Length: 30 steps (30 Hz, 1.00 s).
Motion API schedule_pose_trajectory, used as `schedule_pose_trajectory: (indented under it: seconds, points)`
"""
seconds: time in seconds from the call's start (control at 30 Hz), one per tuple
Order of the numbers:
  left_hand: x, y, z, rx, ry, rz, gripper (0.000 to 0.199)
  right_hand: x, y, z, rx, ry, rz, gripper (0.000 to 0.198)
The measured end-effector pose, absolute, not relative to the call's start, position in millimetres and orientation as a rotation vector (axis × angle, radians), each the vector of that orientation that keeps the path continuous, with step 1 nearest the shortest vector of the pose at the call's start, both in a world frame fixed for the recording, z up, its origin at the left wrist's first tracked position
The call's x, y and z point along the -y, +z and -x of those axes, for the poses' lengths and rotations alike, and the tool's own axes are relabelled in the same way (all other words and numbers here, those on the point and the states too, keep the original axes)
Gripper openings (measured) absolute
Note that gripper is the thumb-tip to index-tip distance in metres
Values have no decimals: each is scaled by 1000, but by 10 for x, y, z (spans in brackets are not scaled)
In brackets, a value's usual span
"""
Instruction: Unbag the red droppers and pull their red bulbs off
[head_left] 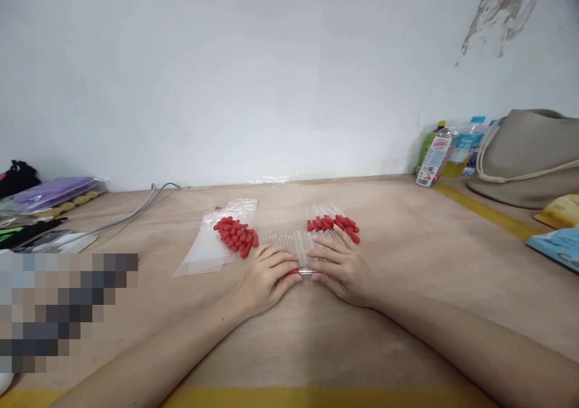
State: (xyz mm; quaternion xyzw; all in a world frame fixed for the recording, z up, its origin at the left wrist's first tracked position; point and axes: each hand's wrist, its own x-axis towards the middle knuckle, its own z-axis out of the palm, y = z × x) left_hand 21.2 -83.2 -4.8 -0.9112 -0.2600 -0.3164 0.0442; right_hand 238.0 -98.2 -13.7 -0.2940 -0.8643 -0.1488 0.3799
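Low over the table, my left hand (266, 278) has its thumb and fingers closed on the red rubber bulb end of a dropper (307, 271). My right hand (344, 272) pinches the clear glass tube of that dropper from the other side, its other fingers resting over loose glass tubes (300, 248). These tubes lie side by side just beyond both hands, partly covered by them. A heap of red rubber bulbs (234, 234) sits beyond my left hand on clear plastic bags (203, 251). Past my right fingers lie several droppers with red bulbs (326, 221), their tubes pointing to the wall.
Bottles (436, 157) and a grey-beige bag (529, 151) stand at the back right, with packets (556, 245) nearer. A grey cable (140, 209) and purple packages (54, 194) are on the left. Behind the table rises a white wall (244, 82).
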Motion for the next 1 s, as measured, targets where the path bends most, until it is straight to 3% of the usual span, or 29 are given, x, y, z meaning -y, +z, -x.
schedule_pose_trajectory:
  seconds: [0.43,1.0]
  points:
    - [879,-21,-259,698,-890,2809,14,949,-255,-2297,2236,-179,558,20]
    - [914,4,-227,695,-785,2828,17,1027,-221,-2349,2202,-356,456,22]
